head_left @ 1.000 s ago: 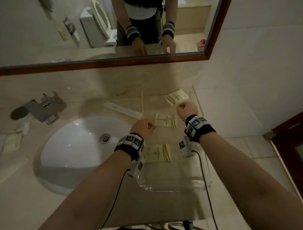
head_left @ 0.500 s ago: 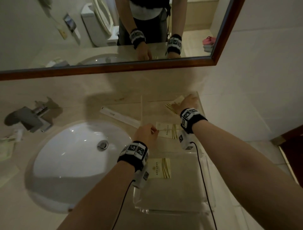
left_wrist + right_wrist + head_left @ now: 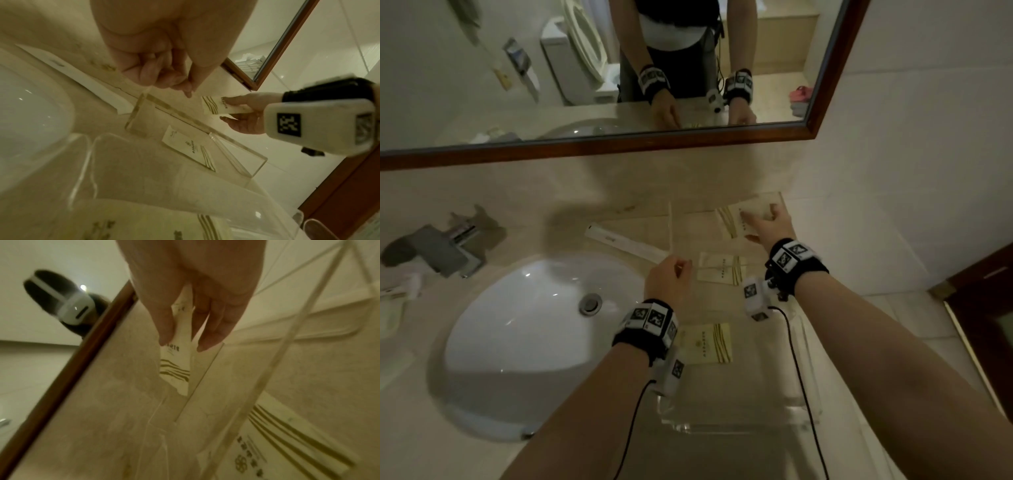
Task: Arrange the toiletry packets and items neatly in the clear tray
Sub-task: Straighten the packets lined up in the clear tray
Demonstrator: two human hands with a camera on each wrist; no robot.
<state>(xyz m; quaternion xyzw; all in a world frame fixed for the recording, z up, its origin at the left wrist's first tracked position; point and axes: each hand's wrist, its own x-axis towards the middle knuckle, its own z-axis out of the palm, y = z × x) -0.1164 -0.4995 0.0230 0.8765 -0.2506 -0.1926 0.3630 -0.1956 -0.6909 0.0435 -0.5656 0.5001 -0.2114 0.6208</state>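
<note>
We see the right hand (image 3: 767,222) in the upper right of the head view, thumb and fingers pinching a cream packet (image 3: 736,219) at the far end of the clear tray (image 3: 736,426); its palm hides much of the packet. The left hand (image 3: 669,277) hovers mid-frame, fingers curled together on nothing. Two more packets (image 3: 720,270) lie flat in the tray, the nearer partly behind the wristband. A long white sachet (image 3: 625,241) lies beside the sink (image 3: 524,342). The print is unreadable.
</note>
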